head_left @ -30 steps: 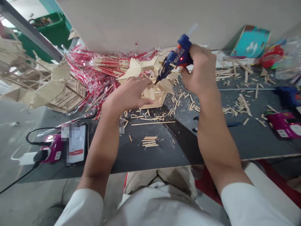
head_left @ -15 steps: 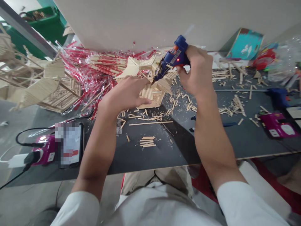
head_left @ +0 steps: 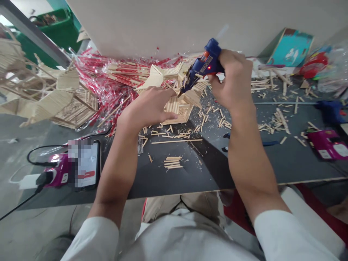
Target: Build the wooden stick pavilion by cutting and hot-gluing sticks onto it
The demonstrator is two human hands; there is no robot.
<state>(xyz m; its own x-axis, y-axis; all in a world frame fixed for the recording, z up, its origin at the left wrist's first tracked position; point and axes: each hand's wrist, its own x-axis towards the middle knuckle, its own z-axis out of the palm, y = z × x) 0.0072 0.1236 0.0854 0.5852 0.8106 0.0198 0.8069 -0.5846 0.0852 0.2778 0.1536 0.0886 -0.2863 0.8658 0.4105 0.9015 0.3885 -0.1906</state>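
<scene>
My right hand point(head_left: 236, 78) is wrapped round the handle of a blue hot glue gun point(head_left: 201, 64), whose red light is on and whose clear glue stick pokes out at the back. The gun's nozzle points down and left, at or very near a model made of thin wooden sticks point(head_left: 185, 113). From the left, my left hand point(head_left: 150, 107) grips this stick model between thumb and fingers, its thumb lying along the near side. Part of the model is hidden behind that hand. In front of it lie a long stick point(head_left: 176, 141) and a small row of short sticks point(head_left: 173, 162).
At left stands a larger stick structure point(head_left: 61, 103); red-and-clear plastic wrapping with sticks point(head_left: 108, 76) lies behind. A phone point(head_left: 91, 165) and purple power adapter point(head_left: 58, 170) sit front left. Right are stick offcuts point(head_left: 280, 121), another blue glue gun point(head_left: 330, 110) and a second purple adapter point(head_left: 326, 145).
The whole view has shifted slightly, so everything appears a little further right. Both hands keep their holds, and the nozzle stays by the same part of the model.
</scene>
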